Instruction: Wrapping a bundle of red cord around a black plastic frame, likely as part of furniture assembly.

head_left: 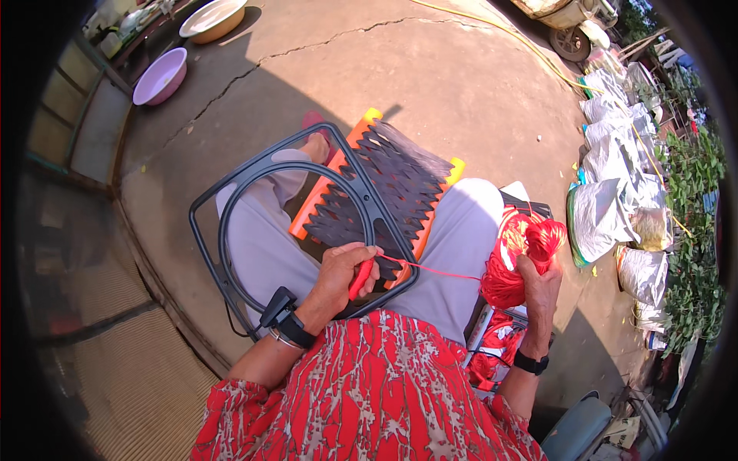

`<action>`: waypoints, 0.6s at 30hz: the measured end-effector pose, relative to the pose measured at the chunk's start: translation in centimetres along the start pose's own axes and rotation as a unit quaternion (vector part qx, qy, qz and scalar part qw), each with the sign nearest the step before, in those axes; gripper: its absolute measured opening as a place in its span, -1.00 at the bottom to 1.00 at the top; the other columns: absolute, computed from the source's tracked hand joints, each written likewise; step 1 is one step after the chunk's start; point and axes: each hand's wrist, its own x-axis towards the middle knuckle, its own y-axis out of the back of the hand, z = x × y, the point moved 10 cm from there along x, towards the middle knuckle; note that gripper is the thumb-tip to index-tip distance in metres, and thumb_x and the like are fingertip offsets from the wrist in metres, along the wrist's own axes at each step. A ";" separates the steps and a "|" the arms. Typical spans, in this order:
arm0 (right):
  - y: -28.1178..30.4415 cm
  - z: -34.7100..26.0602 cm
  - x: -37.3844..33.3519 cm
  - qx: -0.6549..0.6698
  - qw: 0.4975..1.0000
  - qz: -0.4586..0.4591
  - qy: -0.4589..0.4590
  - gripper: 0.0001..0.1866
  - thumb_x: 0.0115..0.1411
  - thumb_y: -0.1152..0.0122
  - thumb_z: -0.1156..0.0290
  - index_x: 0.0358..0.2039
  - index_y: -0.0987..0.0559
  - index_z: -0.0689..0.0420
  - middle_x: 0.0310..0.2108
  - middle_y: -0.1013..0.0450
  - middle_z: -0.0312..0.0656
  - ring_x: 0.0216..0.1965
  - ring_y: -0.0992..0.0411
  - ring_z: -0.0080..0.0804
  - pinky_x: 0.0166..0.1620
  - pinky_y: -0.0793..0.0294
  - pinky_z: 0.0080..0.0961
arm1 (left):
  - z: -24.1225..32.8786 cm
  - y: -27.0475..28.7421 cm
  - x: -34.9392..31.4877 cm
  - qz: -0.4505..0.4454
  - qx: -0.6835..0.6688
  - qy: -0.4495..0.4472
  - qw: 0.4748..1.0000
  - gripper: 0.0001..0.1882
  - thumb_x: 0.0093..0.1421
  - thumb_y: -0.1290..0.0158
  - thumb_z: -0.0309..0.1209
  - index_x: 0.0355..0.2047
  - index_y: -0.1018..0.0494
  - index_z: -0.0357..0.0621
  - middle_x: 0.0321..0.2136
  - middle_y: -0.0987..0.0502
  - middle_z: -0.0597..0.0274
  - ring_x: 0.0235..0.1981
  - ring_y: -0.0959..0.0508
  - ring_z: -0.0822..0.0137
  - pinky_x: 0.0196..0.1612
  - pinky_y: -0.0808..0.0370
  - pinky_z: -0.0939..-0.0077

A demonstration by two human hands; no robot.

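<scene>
Across my lap lies a black frame [206, 209], squarish outside with a round ring inside. My left hand [346, 270] is closed round the ring's lower right part, where red cord [361, 278] is wrapped tightly along it. From there a single strand [430, 271] runs right over my thigh to a bundle of red cord [503, 270]. My right hand [540, 286] grips that bundle beside my right knee, thumb on the looped top. Its other fingers are mostly hidden behind the cord.
Between my legs stands an orange rack [311, 201] with dark zigzag strips. More red cord [484, 361] lies beside my right thigh. White sacks [603, 215] line the right side near plants. Basins, one purple [160, 77], sit far left. A yellow hose [530, 44] crosses the concrete.
</scene>
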 end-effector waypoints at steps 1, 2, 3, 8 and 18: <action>-2.1 -2.1 -0.5 0.016 0.999 -0.033 -0.008 -0.72 -0.01 -0.23 0.42 -0.27 -0.51 0.27 -0.48 -0.48 -0.29 -0.47 -0.40 -0.54 -0.31 -0.42 -0.53 | 0.9 -0.2 0.2 -0.001 -0.003 -0.014 1.000 -0.79 0.25 -0.01 -0.36 -0.29 -0.45 -0.32 -0.64 -0.48 0.11 -0.77 -0.40 0.36 -0.74 -0.31 0.54; -4.8 -3.7 -1.2 0.086 0.992 -0.088 0.013 -0.80 0.01 -0.22 0.46 -0.34 -0.46 0.22 -0.54 -0.43 -0.29 -0.53 -0.38 -0.57 -0.40 -0.39 -0.58 | 2.4 -0.2 0.5 -0.004 -0.019 -0.055 0.998 -0.77 0.25 -0.02 -0.36 -0.28 -0.44 -0.34 -0.65 -0.48 0.14 -0.79 -0.40 0.40 -0.77 -0.26 0.59; -7.5 -4.3 -2.0 0.145 0.976 -0.165 0.002 -0.80 -0.01 -0.24 0.49 -0.35 -0.46 0.23 -0.55 -0.43 -0.28 -0.55 -0.38 -0.57 -0.41 -0.39 -0.59 | 4.4 -0.5 0.5 -0.005 -0.023 -0.082 0.996 -0.76 0.26 -0.02 -0.34 -0.25 -0.43 -0.33 -0.64 -0.48 0.14 -0.76 -0.42 0.38 -0.75 -0.29 0.58; -16.4 -5.7 -5.8 0.268 0.923 -0.275 -0.028 -0.75 0.07 -0.33 0.41 -0.29 -0.49 0.23 -0.46 -0.49 -0.27 -0.44 -0.45 -0.57 -0.32 -0.46 -0.59 | 10.8 -1.3 1.6 -0.030 -0.106 -0.193 0.975 -0.76 0.28 0.05 -0.31 -0.24 -0.40 -0.27 -0.57 -0.48 0.14 -0.64 -0.47 0.32 -0.59 -0.39 0.50; -24.2 -5.1 -8.6 0.425 0.849 -0.306 -0.067 -0.77 0.06 -0.38 0.51 -0.32 -0.48 0.09 -0.41 -0.40 -0.47 -0.40 -0.34 -0.71 -0.29 -0.40 -0.66 | 12.2 -3.7 1.4 -0.044 -0.171 -0.227 0.958 -0.79 0.30 0.14 -0.31 -0.24 -0.35 -0.20 -0.56 -0.44 0.16 -0.58 -0.44 0.26 -0.48 -0.37 0.43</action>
